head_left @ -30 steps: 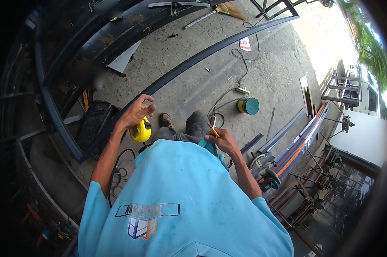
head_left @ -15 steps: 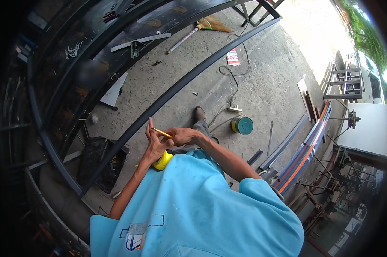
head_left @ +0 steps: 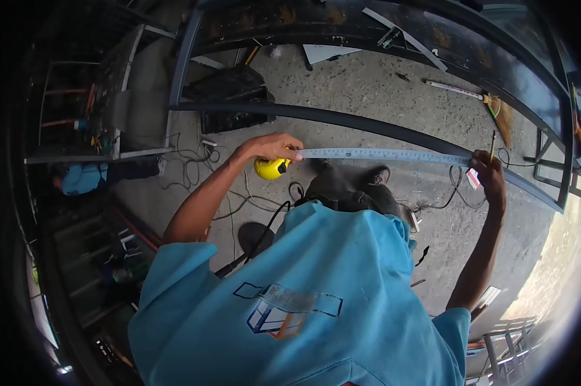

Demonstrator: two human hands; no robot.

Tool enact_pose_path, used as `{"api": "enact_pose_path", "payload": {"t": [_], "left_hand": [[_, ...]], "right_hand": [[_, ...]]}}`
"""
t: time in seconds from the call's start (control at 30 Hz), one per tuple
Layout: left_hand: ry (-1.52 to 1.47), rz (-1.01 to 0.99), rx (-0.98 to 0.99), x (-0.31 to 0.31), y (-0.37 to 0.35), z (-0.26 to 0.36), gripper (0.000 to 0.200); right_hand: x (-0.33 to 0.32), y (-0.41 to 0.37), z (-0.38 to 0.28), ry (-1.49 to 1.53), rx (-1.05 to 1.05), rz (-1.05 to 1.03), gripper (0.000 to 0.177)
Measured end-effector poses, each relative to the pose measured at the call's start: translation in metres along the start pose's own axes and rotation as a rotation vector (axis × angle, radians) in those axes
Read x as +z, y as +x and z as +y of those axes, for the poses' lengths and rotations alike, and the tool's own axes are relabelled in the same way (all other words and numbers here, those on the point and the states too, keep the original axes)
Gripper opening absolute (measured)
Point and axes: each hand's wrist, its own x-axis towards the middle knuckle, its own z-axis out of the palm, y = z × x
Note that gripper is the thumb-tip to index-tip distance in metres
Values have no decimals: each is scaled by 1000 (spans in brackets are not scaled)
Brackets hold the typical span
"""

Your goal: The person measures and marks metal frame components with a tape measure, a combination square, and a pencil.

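A yellow tape measure hangs under my left hand, whose fingers grip it at the mouth of the case. Its pale blade stretches across in front of my legs to my right hand. There the fingers are closed at the blade's far end, with a pencil sticking up between them. The drawn blade runs along the near side of a dark metal frame bar, and my right hand is close to that bar's right part.
A black toolbox lies past the bar on the left. Beyond the frame are a broom and a metal square on a dark surface. Cables trail over the concrete floor. Another person is low at the far left.
The view has turned and my hands, together before, are now wide apart. The tape blade has been drawn out between them. The pencil has moved right with my right hand.
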Motion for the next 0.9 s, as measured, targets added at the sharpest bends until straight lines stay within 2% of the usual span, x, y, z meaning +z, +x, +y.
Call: {"api": "enact_pose_path", "payload": {"t": [0.07,0.13,0.27,0.33,0.43,0.47,0.5,0.53,0.57,0.6,0.63,0.67,0.73,0.83,0.9], "left_hand": [[79,156,-131,-47,-35,-36,23],[134,305,-284,-86,-57,-62,22],[264,271,-387,-107,-40,-46,23],[305,324,-315,-108,-22,-58,26],[291,272,-332,-103,-10,-60,25],[303,233,-336,-102,5,-60,23],[332,291,-265,-99,8,-61,21],[305,244,-299,-102,13,-53,20],[342,240,-212,-106,15,-53,19],[348,237,-290,-107,15,-43,18],[310,232,-264,-111,18,-54,17],[327,204,-375,-110,18,-44,23],[466,354,-307,-104,20,-74,32],[384,215,-509,-101,28,-43,38],[410,253,-330,-106,31,-79,38]], "right_hand": [[-63,15,19,-11,73,53,33],[-111,32,38,-34,106,2,38],[-108,50,36,-176,148,7,32],[-104,58,37,-204,156,0,30],[-93,63,40,-206,191,35,21],[-87,65,37,-280,183,0,22],[-84,62,29,-255,167,-89,26],[-83,60,27,-246,118,-66,28],[-87,60,29,-247,89,-49,29],[-86,55,20,-252,135,-70,28],[-92,54,23,-256,137,-126,29],[-89,52,16,-338,165,-122,31],[-93,55,27,-466,106,-82,32],[-94,49,25,-457,113,-123,32],[-95,44,30,-414,103,-92,31]]}}
